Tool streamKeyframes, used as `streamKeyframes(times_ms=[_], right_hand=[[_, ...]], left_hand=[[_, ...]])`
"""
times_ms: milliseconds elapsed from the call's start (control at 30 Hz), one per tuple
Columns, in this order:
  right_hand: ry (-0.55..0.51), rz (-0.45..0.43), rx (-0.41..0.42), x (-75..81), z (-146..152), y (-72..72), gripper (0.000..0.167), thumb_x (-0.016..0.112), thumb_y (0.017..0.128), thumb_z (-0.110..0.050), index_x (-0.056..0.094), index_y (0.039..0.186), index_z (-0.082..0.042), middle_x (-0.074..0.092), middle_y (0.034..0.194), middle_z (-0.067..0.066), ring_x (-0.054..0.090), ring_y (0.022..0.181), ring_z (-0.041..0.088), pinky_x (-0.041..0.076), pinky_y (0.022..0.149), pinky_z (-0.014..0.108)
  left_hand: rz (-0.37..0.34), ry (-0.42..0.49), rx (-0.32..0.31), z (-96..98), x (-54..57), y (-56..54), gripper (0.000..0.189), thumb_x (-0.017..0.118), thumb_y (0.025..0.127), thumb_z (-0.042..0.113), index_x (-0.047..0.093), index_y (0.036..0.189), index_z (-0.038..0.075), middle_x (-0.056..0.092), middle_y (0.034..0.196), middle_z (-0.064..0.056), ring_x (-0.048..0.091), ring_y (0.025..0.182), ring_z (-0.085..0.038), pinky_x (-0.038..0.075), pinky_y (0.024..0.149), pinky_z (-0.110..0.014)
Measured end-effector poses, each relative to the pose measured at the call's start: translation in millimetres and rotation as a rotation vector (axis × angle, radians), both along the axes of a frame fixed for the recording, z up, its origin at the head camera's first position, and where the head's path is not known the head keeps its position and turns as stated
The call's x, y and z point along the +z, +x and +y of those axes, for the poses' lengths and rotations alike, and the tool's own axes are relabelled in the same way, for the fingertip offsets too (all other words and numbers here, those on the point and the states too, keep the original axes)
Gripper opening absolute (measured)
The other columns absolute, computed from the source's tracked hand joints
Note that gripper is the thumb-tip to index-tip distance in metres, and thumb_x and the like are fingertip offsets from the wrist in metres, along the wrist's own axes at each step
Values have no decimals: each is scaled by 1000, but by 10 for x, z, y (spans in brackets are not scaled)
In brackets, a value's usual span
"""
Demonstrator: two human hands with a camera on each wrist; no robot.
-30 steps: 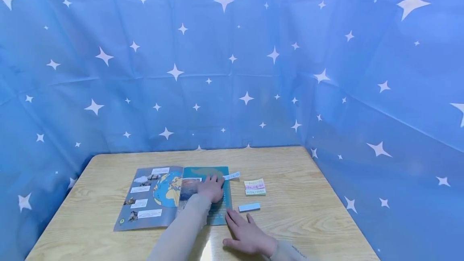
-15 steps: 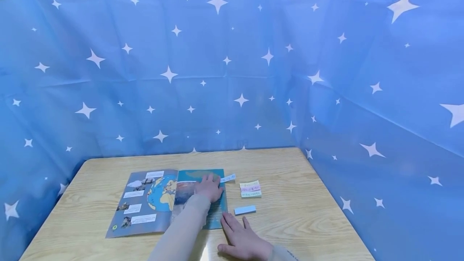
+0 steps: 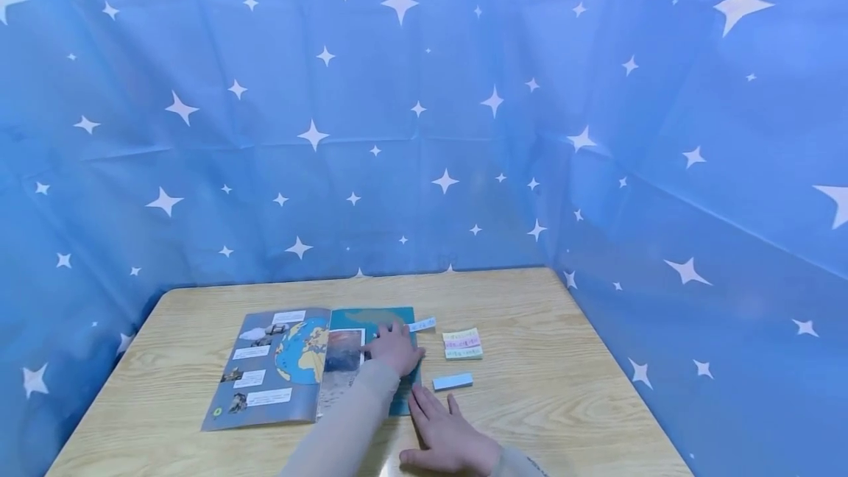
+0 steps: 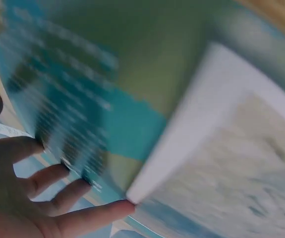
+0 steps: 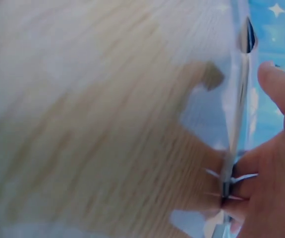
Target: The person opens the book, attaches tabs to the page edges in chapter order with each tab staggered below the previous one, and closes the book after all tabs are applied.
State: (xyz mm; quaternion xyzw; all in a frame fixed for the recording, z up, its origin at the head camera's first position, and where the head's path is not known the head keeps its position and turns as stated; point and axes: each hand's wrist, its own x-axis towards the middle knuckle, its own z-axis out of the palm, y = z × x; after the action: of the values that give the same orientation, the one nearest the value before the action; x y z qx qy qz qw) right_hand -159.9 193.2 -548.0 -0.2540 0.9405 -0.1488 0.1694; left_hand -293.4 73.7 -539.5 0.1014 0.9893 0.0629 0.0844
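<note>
An open booklet (image 3: 268, 370) lies on the table. Its right page is teal with a framed photo (image 3: 344, 359). My left hand (image 3: 395, 350) rests on that right page with its fingers spread, near the outer edge. In the left wrist view, the fingers (image 4: 48, 186) extend along the teal page beside the printed text. A blue paper strip with writing (image 3: 422, 324) sticks out past the page's edge, near the left fingertips. My right hand (image 3: 450, 436) lies on the table, straight fingers touching the booklet's lower right edge. Neither hand grips anything.
Several coloured sticky notes with writing (image 3: 462, 343) lie right of the booklet. A small blue sticky-note pad (image 3: 453, 381) sits just beyond the right fingertips. The wooden table (image 3: 563, 389) ends at a blue starry curtain (image 3: 371, 190) behind and to the right.
The left hand has slid rightward over the page toward its outer edge, uncovering more of the photo. My right hand stays by the lower edge. The head view has shifted slightly.
</note>
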Motion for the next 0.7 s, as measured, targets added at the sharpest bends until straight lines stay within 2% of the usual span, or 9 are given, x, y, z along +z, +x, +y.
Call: streamKeyframes(times_ms=[100, 267, 467, 700], right_hand=[[26, 17, -3, 25, 1, 18, 95, 42, 90, -70, 26, 151, 0, 15, 159, 18, 13, 146, 30, 22, 104, 71], [49, 41, 4, 36, -39, 10, 97, 42, 89, -72, 26, 151, 1, 16, 159, 18, 15, 146, 30, 25, 102, 71], [78, 55, -31, 32, -45, -35, 98, 43, 87, -73, 26, 152, -1, 16, 159, 16, 13, 146, 28, 24, 105, 69], [62, 86, -28, 11, -65, 7, 95, 48, 89, -68, 31, 149, 3, 23, 157, 19, 20, 145, 30, 28, 102, 68]], left_hand=[[34, -12, -15, 70, -46, -22, 71, 53, 91, 61, 46, 146, 16, 42, 142, -15, 41, 123, -45, 44, 74, -75], [60, -82, -1, 88, -123, -53, 72, 53, 91, 62, 41, 149, 21, 41, 142, -15, 42, 122, -46, 45, 71, -74], [100, -48, -23, 116, -83, -36, 68, 57, 91, 57, 47, 145, 16, 45, 138, -23, 44, 122, -52, 46, 76, -72], [77, -101, -51, 91, -52, 25, 71, 58, 89, 58, 47, 145, 18, 46, 134, -24, 47, 118, -51, 51, 68, -67]])
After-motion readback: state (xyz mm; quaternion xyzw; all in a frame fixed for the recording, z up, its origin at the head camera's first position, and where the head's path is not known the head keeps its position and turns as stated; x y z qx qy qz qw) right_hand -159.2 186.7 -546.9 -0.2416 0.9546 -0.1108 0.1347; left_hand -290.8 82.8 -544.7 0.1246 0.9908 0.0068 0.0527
